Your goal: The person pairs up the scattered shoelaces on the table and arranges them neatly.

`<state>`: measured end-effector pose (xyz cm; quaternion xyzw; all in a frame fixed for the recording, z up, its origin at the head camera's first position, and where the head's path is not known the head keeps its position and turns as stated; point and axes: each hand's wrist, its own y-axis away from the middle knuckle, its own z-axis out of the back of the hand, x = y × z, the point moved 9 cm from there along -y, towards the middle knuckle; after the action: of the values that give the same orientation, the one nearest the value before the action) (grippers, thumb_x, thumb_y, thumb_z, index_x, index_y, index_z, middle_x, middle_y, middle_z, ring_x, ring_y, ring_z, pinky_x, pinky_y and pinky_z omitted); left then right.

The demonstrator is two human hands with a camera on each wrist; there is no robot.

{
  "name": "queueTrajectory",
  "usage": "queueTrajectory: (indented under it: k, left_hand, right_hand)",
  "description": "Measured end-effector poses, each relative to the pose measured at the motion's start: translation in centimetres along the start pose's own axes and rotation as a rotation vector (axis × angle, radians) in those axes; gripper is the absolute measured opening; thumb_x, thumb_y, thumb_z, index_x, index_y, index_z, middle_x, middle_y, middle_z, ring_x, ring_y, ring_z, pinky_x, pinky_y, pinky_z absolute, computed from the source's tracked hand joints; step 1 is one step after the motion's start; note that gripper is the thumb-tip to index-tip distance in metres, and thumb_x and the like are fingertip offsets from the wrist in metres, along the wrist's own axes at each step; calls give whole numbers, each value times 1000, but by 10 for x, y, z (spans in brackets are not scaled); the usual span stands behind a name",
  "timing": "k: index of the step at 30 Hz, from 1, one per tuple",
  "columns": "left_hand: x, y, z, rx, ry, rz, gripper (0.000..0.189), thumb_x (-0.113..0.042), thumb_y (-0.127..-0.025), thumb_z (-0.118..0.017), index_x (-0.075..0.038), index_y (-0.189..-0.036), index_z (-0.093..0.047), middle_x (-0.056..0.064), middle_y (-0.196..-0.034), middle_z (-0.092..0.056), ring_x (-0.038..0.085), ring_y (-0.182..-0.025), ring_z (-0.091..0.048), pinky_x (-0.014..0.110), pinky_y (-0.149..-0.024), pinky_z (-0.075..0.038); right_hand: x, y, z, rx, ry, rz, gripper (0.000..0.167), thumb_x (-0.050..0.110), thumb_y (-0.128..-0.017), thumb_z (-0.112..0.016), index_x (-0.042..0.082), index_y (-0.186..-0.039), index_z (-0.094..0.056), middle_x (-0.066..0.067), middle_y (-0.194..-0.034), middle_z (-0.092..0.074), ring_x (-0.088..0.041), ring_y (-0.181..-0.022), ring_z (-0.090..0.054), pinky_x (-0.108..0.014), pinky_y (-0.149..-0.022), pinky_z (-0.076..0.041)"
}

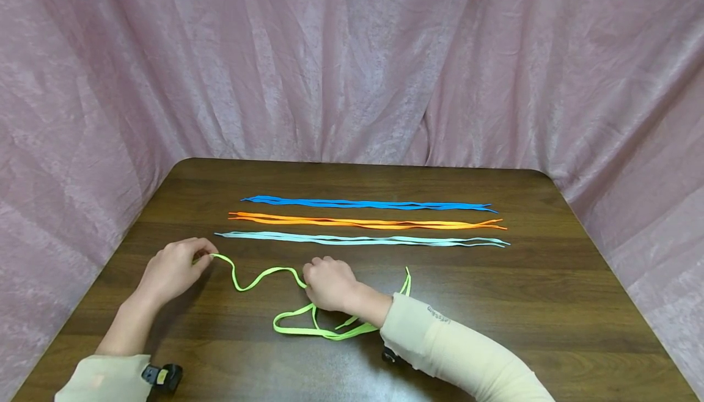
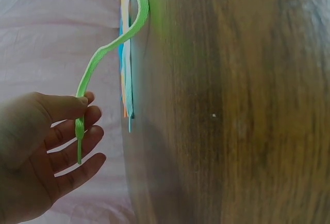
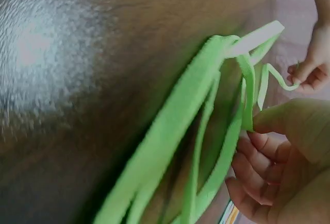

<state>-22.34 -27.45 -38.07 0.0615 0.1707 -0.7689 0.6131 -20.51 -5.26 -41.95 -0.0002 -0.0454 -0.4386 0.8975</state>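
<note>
A yellow-green shoelace [image 1: 258, 278] runs in a wavy line between the two hands. My left hand [image 1: 178, 267] pinches it close to one end; in the left wrist view the tipped end of the lace [image 2: 79, 149] hangs below the thumb and forefinger. Farther along, my right hand [image 1: 330, 283] pinches the lace between thumb and forefinger, low over the table. Around and below the right hand, the rest of the lace [image 3: 170, 116] lies in loose loops, partly hidden by that hand and forearm. One free end sticks up beyond the right wrist.
Three pairs of laces lie stretched side to side beyond the hands: pale aqua [image 1: 352, 241] nearest, then orange [image 1: 352, 222], then blue [image 1: 352, 204]. They rest on a dark wooden table [image 1: 522, 304]. A pink curtain [image 1: 352, 60] hangs behind it and at both sides.
</note>
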Motion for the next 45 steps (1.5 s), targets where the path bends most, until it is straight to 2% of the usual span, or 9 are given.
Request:
queueTrajectory:
  k: [3, 7, 12, 16, 22, 32, 36, 45]
  left_hand:
    - [0, 0, 1, -6, 0, -1, 9, -8, -81, -64, -16, -84, -66, 3, -81, -65, 15, -58, -47, 33, -48, -33]
    - [2, 0, 2, -11, -5, 4, 9, -9, -81, -63, -17, -84, -66, 4, -82, -66, 16, -58, -48, 32, -48, -33]
    - [6, 1, 3, -11, -15, 10, 8, -10, -82, -62, -16, -86, -66, 4, -82, -65, 16, -59, -48, 31, -48, -33]
    - [8, 0, 4, -10, -12, 6, 8, -10, -82, -62, -16, -86, -66, 4, -80, -64, 16, -58, -46, 30, -47, -31]
    - [11, 0, 5, -3, -7, 21, 8, -10, -83, -61, -16, -86, -66, 5, -79, -64, 16, -57, -46, 31, -45, -31]
    - [13, -2, 2, 31, -7, 26, 9, -11, -84, -60, -16, -89, -67, 8, -85, -66, 16, -59, -48, 32, -46, -32]
    - [10, -4, 1, 27, -10, 12, 9, -12, -85, -60, -17, -88, -67, 7, -86, -66, 16, -58, -47, 31, -47, -33]
    - [4, -9, 1, 26, -13, -3, 7, -12, -85, -60, -15, -88, -66, 8, -89, -67, 15, -55, -44, 30, -46, -32]
  right_hand:
    - [-5, 1, 8, -21, -126, 12, 6, 18, -83, -61, 17, -79, -57, 8, -69, -53, -9, -60, -52, -24, -46, -38]
    - [-11, 4, 22, -53, -259, 25, 5, 14, -83, -61, 17, -83, -58, 10, -66, -54, -6, -57, -48, -23, -46, -36]
    - [-13, 7, 35, -52, -356, 45, 8, 12, -83, -60, 16, -89, -62, 9, -71, -59, -4, -57, -47, -19, -50, -36]
    - [-16, 11, 41, -34, -411, 45, 7, 13, -84, -61, 15, -88, -66, 9, -73, -62, -2, -60, -48, -18, -54, -37]
    - [-29, 22, 48, -41, -459, 35, 6, 18, -85, -61, 16, -84, -67, 11, -72, -62, -1, -65, -52, -19, -59, -40]
    - [-75, 52, 47, -124, -479, 48, 6, 16, -85, -61, 14, -81, -66, 13, -66, -57, 2, -60, -46, -18, -58, -38]
    - [-90, 62, 46, -126, -496, 38, 7, 14, -85, -60, 12, -82, -66, 13, -66, -57, 2, -58, -45, -17, -57, -38]
    - [-108, 77, 47, -112, -517, 41, 7, 11, -86, -58, 11, -83, -65, 9, -67, -59, 3, -59, -46, -17, -57, -39]
